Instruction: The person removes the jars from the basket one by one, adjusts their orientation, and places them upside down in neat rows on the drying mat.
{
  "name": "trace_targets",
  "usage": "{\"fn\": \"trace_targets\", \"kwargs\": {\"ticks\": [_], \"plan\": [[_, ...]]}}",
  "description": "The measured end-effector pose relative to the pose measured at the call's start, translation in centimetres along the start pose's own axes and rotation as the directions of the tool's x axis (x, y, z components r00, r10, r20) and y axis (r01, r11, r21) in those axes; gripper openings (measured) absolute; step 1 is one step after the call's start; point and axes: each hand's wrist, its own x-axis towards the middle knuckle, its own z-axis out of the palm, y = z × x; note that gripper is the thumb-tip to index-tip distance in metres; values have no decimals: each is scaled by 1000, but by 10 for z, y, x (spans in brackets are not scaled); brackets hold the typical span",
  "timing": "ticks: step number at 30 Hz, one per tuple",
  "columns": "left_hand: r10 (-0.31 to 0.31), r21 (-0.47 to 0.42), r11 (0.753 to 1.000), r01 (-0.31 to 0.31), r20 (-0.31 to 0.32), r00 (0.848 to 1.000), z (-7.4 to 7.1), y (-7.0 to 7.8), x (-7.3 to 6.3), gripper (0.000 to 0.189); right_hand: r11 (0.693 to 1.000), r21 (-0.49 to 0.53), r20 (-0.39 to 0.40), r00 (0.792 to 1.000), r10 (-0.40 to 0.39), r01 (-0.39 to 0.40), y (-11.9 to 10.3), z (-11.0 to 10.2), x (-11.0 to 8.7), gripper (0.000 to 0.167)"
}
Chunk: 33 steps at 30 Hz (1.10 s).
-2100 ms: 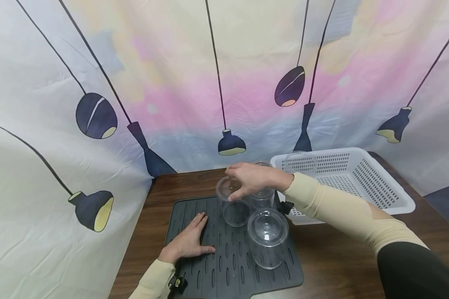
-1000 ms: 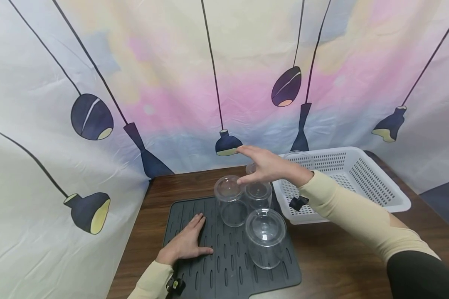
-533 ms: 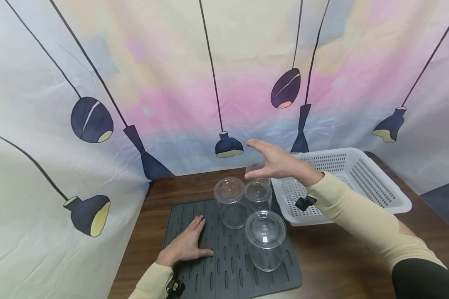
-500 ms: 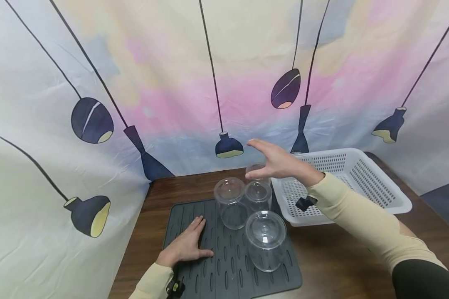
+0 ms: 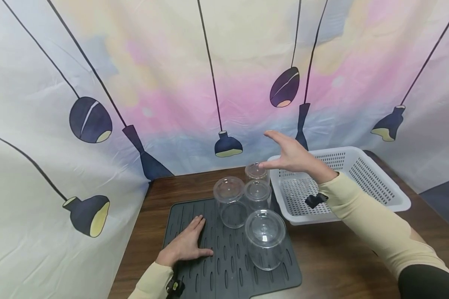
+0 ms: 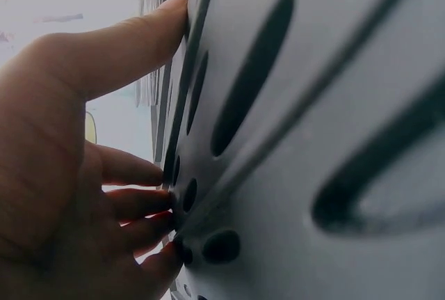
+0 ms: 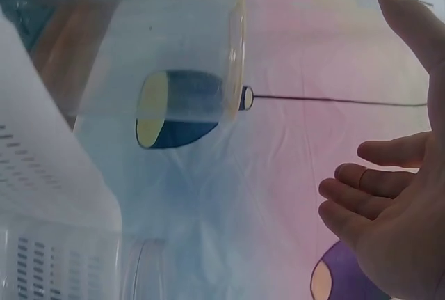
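My left hand (image 5: 185,246) rests on the dark grey ridged mat (image 5: 228,276), left of the jars, with fingers and thumb spread; in the left wrist view the fingertips (image 6: 149,206) touch its slotted surface. Above the basket's left end my right hand (image 5: 294,154) hangs in the air, holding nothing, fingers extended and thumb apart. Several clear jars stand on or near the mat's right part: a front jar (image 5: 265,249), a left jar (image 5: 230,203), a middle jar (image 5: 257,194) and a back jar (image 5: 252,171), partly behind the right thumb. The right wrist view shows a large clear jar (image 7: 188,42).
A white perforated basket (image 5: 385,187) stands right of the mat. Another clear container (image 7: 142,272) shows by the basket in the right wrist view. Behind the brown wooden table (image 5: 333,265) hangs a cloth (image 5: 164,83) printed with lamps.
My right hand has left the jars on the mat, rising and moving right over the basket's edge. The left hand and the jars have stayed in place.
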Motion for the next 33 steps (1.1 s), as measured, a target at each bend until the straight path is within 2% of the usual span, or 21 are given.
{"fn": "trace_targets", "kwargs": {"ticks": [12, 21, 25, 29, 33], "plan": [[-2, -1, 1000, 2, -4, 1000, -2, 2, 0, 109, 997, 49, -49, 997, 65, -63, 26, -6, -5, 104], [-6, -4, 1000, 6, -1, 1000, -3, 3, -1, 109, 985, 105, -122, 981, 148, -136, 43, -12, -10, 110], [-5, -3, 1000, 5, -2, 1000, -4, 3, -1, 109, 980, 129, -131, 977, 171, -154, 52, -13, -13, 112], [-7, -6, 1000, 7, -2, 1000, -3, 3, -1, 109, 963, 196, -130, 969, 211, -183, 59, -13, -17, 114], [-6, -3, 1000, 6, 3, 1000, -2, 2, -1, 109, 937, 271, -154, 951, 267, -219, 64, -13, -23, 117]]}}
